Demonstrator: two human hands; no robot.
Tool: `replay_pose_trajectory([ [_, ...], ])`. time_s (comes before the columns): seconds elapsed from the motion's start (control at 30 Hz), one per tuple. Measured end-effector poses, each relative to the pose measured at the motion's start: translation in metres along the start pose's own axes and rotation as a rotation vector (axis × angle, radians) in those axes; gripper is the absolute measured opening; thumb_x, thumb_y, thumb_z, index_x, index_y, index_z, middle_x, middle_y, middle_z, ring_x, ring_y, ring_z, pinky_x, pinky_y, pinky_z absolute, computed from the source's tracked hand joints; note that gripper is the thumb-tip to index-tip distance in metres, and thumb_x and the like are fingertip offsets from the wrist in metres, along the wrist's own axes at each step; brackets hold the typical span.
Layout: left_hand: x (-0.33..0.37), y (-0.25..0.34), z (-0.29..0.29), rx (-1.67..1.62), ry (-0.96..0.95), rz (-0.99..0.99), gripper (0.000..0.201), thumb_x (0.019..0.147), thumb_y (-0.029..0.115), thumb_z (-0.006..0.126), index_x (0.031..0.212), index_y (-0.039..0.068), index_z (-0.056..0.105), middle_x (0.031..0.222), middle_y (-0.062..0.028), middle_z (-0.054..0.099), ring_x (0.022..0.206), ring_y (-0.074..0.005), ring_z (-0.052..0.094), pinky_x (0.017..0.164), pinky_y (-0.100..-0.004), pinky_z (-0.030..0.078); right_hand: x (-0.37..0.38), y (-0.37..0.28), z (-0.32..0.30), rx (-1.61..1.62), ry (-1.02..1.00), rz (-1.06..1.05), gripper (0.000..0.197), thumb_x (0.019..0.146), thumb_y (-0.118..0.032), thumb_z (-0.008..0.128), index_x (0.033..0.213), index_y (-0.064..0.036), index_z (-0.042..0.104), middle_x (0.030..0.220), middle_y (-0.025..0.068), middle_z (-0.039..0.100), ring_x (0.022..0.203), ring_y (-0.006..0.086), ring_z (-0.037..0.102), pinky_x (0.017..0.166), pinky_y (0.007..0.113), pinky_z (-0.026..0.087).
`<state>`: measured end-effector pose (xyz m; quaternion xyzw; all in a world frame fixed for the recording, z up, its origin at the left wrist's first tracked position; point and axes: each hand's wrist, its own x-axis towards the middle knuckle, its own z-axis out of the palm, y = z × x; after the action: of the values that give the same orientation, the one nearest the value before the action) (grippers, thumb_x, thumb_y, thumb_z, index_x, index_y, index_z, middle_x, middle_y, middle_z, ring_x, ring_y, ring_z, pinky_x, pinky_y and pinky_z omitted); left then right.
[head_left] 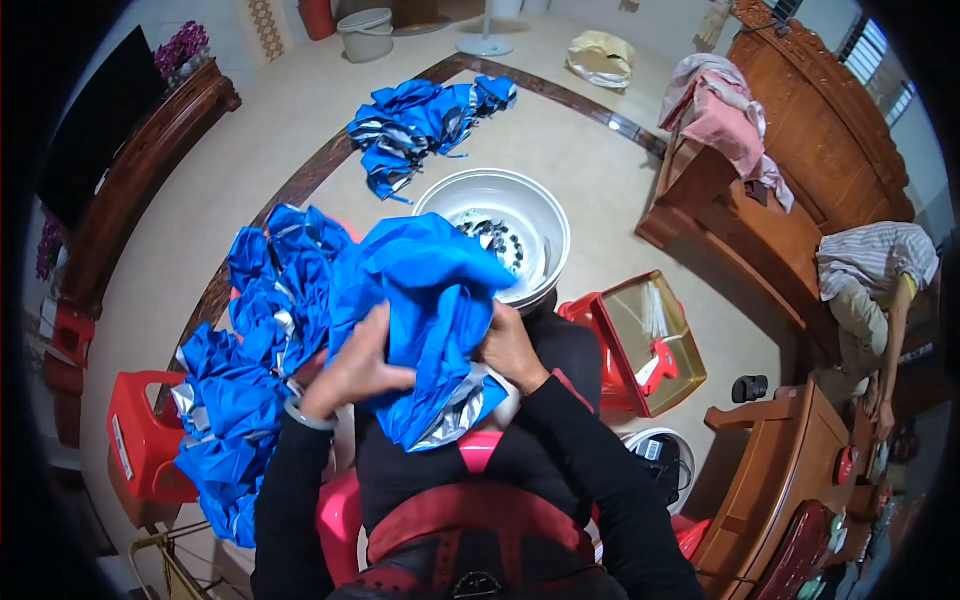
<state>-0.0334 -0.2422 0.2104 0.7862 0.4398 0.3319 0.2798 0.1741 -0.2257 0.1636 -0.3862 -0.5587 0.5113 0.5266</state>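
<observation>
A bunched blue cloth (pixel 425 290) with a silver underside hangs over my lap. My right hand (pixel 512 348) is closed on its right edge, with the fingertips partly hidden behind the folds. On the cloth's left side, my left hand (pixel 352 368) has its thumb and fingers spread apart, lying against the cloth without gripping it. Just beyond, a white basin (pixel 552 205) holds several small dark pieces (pixel 492 238). To the left, more blue silver-backed cloth (pixel 240 395) is heaped beside my left forearm.
Another blue pile (pixel 415 125) lies on the far floor. A red stool (pixel 150 440) stands left, and a red open box (pixel 655 345) with scissors (pixel 658 365) right. A wooden bench (pixel 740 230) and low table (pixel 750 490) line the right, where another person (pixel 870 300) sits.
</observation>
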Motion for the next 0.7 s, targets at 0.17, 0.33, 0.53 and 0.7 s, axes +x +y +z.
replay_pose_trajectory([
  [0.17, -0.010, -0.041, 0.033, 0.254, -0.048, 0.203, 0.032, 0.059, 0.007, 0.072, 0.089, 0.007, 0.059, 0.093, -0.0122, 0.060, 0.083, -0.0318, 0.058, 0.070, -0.0382, 0.046, 0.017, -0.027, -0.013, -0.153, -0.052, 0.050, 0.016, 0.086, -0.019, 0.057, 0.084, -0.0035, 0.055, 0.066, -0.0020, 0.052, 0.055, 0.0050, 0.049, 0.048, 0.020, 0.041],
  [0.33, -0.010, -0.065, 0.002, 0.316, -0.139, 0.158, 0.028, 0.058, 0.012, 0.073, 0.082, 0.009, 0.060, 0.084, -0.0114, 0.058, 0.076, -0.0338, 0.056, 0.063, -0.0404, 0.045, 0.036, -0.052, -0.120, 0.042, 0.486, 0.115, 0.019, 0.090, -0.025, 0.052, 0.082, -0.0075, 0.051, 0.059, -0.0027, 0.043, 0.042, 0.0069, 0.042, 0.037, 0.020, 0.036],
  [0.53, 0.013, -0.051, -0.041, 0.498, -0.186, 0.166, 0.034, 0.059, 0.011, 0.071, 0.090, 0.007, 0.059, 0.086, -0.0131, 0.059, 0.072, -0.0345, 0.057, 0.060, -0.0402, 0.046, 0.039, -0.086, -0.198, -1.019, 0.360, -0.339, 0.014, 0.083, -0.016, 0.056, 0.081, -0.0027, 0.054, 0.064, 0.0079, 0.050, 0.051, 0.0220, 0.049, 0.048, 0.032, 0.042],
  [0.7, 0.053, -0.026, -0.058, 0.552, -0.098, 0.347, 0.038, 0.065, 0.010, 0.065, 0.102, 0.007, 0.057, 0.087, -0.0111, 0.056, 0.081, -0.0309, 0.054, 0.070, -0.0391, 0.043, 0.018, -0.074, -0.080, -1.166, -0.237, -0.474, 0.011, 0.078, -0.011, 0.054, 0.084, -0.0016, 0.057, 0.070, 0.0147, 0.053, 0.063, 0.0340, 0.052, 0.059, 0.040, 0.043],
])
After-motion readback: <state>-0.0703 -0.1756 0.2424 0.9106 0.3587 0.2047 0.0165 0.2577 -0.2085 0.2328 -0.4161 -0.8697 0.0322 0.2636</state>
